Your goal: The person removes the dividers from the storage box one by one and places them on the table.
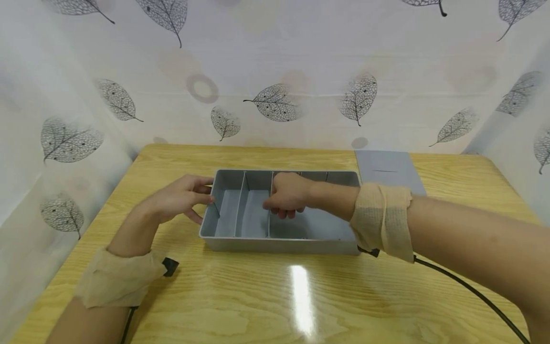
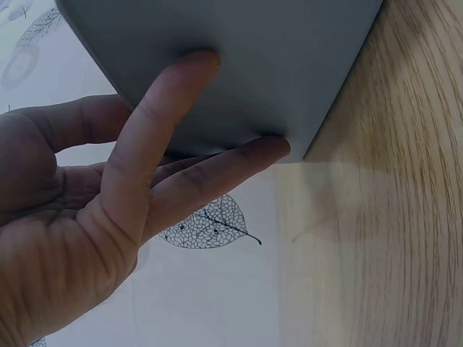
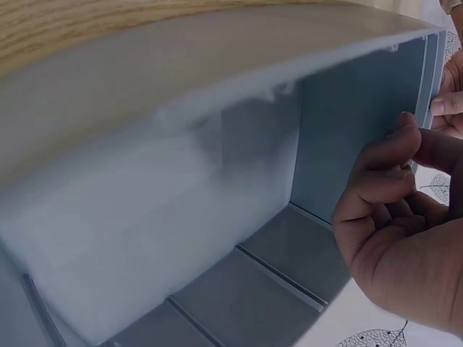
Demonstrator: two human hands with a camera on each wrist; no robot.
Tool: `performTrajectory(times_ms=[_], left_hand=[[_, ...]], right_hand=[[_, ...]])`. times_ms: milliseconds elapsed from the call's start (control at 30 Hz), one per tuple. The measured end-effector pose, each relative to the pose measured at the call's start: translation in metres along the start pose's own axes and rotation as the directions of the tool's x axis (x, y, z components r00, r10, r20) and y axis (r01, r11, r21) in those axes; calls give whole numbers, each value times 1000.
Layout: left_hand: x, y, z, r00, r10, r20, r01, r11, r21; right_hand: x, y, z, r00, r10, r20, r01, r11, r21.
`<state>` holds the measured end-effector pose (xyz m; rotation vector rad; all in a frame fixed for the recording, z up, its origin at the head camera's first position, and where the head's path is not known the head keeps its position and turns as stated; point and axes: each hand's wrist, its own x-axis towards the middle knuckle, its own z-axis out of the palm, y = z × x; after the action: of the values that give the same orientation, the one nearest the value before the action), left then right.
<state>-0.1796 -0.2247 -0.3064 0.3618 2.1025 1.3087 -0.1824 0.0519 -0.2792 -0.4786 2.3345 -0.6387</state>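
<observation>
Grey box (image 1: 279, 246), rectangular, open-topped: on the worktop (image 1: 215, 296), long side roughly parallel to the far edge. Inner divider (image 1: 240, 210): upright, near the box's left end. Second divider (image 3: 351, 108): upright, just right of the first, pinched at its top edge between thumb and curled fingers of the right hand (image 1: 292, 193). Left hand (image 1: 182, 196): fingers spread, extended, touching the box's left end wall. Grey panel (image 1: 388, 167): flat, by the worktop's far edge, towards the far right corner.
</observation>
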Motion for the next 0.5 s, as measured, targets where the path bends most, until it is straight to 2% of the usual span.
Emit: performTrajectory(times_ms=[133,267,500], left_hand=[[0,0,1,1000,6,1,-6,1000,-4],[0,1,1,1000,18,4,-18,1000,-3],[0,0,1,1000,2,-1,-2,1000,7]], right_hand=[[1,1,4,1000,18,7,-18,999,36],[3,2,8,999,36,-3,-36,999,19],[5,3,14,999,48,0,-48,999,11]])
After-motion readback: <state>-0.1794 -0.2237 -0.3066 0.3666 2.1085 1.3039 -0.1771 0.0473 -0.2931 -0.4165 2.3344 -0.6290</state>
